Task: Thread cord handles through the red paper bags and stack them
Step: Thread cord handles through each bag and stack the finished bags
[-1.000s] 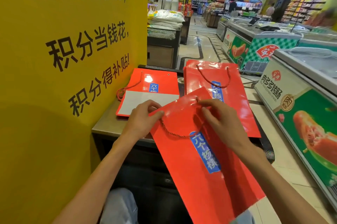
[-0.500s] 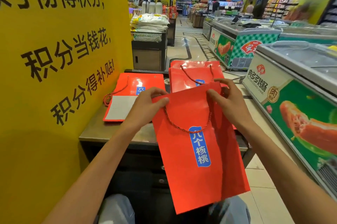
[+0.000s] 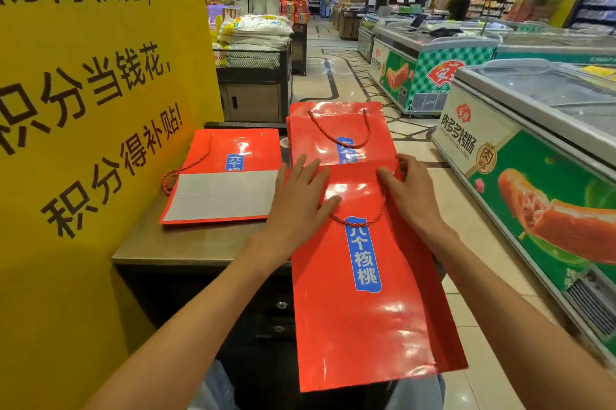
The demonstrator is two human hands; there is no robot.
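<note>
A red paper bag (image 3: 363,276) is laid flat at the right end of the counter (image 3: 186,242), its lower half hanging past the near edge. Its cord handle (image 3: 358,221) loops down across the front, above a blue label. The left hand (image 3: 300,196) is spread flat on the bag's upper left part, fingers straight, nothing grasped. The right hand (image 3: 405,186) is curled over the bag's top right edge, which is pinched between thumb and fingers. Beneath the bag's top end, a stack of threaded bags (image 3: 336,132) is seen toward the far right corner. An unfinished bag (image 3: 226,176) lies flat near the far left edge, beside the yellow wall (image 3: 83,76), a loose cord (image 3: 186,166) trailing from it.
</note>
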